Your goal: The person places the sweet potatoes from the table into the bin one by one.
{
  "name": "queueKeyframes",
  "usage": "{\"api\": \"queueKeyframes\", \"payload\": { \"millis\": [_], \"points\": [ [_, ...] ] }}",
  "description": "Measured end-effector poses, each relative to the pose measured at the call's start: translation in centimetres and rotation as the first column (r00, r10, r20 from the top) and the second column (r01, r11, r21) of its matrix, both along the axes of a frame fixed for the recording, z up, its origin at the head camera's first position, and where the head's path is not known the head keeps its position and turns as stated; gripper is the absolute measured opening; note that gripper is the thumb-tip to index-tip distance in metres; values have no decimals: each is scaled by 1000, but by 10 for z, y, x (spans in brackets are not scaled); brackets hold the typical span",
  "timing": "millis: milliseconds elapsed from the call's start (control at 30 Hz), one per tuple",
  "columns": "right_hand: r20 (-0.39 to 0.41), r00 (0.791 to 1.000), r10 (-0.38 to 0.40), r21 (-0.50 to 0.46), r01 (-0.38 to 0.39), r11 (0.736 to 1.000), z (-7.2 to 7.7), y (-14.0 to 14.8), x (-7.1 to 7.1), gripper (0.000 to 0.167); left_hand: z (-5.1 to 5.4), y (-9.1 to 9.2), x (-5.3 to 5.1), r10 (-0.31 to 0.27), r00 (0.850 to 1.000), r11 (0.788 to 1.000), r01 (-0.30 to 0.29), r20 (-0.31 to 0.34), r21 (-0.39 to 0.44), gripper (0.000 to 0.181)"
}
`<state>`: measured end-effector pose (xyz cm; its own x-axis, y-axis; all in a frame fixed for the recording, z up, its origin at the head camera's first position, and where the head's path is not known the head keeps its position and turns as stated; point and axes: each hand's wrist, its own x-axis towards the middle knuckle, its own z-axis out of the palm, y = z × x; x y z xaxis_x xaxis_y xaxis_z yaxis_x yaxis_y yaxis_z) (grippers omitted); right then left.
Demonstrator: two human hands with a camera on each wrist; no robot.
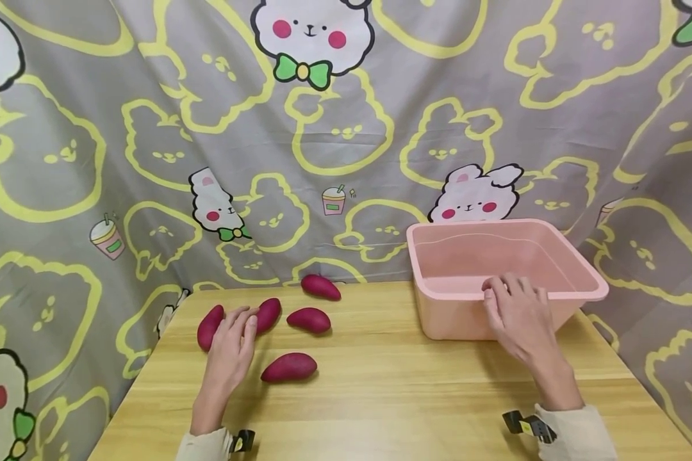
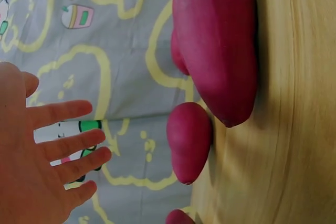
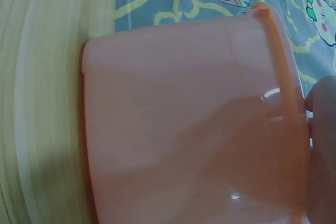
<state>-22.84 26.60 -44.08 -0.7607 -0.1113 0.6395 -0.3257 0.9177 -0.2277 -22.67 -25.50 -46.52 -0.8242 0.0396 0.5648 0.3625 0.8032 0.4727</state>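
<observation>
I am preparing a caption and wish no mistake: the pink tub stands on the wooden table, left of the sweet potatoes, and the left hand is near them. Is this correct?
The side is wrong: the pink tub stands on the wooden table, right of the sweet potatoes, as the head view shows, and the left hand is near them.

From where I stand no word, number or brand is readable: the green labels [image 1: 333, 207] on the pink cups [image 1: 326, 201] printed across the grey curtain [image 1: 250, 153] and the yellow patches [image 1: 525, 427] on the black wrist gear [image 1: 513, 420] are too small.
</observation>
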Motion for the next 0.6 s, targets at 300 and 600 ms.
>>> {"api": "queueKeyframes", "payload": {
  "millis": [300, 600],
  "points": [
    [-81, 996, 27, 36, -24, 999, -4, -7, -6, 22, -10, -6, 4, 0, 1000, 1000, 1, 24, -11, 35],
    [5, 1000, -13, 31, 13, 999, -1, -1, -1, 24, -17, 5, -5, -37, 993, 999, 38, 111, -13, 37]
  ]
}}
